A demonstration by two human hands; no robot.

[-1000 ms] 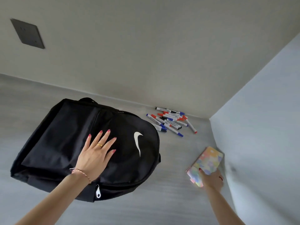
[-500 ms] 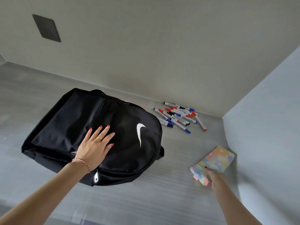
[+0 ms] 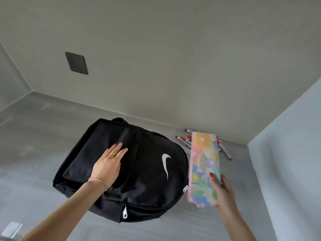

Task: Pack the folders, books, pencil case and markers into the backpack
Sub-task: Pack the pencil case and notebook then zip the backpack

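Note:
A black backpack (image 3: 144,186) with a white swoosh lies flat on the grey surface, its zips closed as far as I can see. My left hand (image 3: 108,164) rests flat on its front panel, fingers straight. My right hand (image 3: 221,192) grips the near end of a pastel flowered pencil case (image 3: 203,162), held up just right of the backpack. Behind the case lie several red, blue and black capped markers (image 3: 224,151), partly hidden by it. No folders or books are in view.
A beige wall runs behind the backpack with a dark switch plate (image 3: 76,63) on it. A pale side wall (image 3: 286,153) closes in the right. Grey surface (image 3: 34,136) stretches to the left of the backpack.
My right hand has lifted the pencil case from the surface at the right wall and brought it left, up beside the backpack. My left hand stays flat on the backpack.

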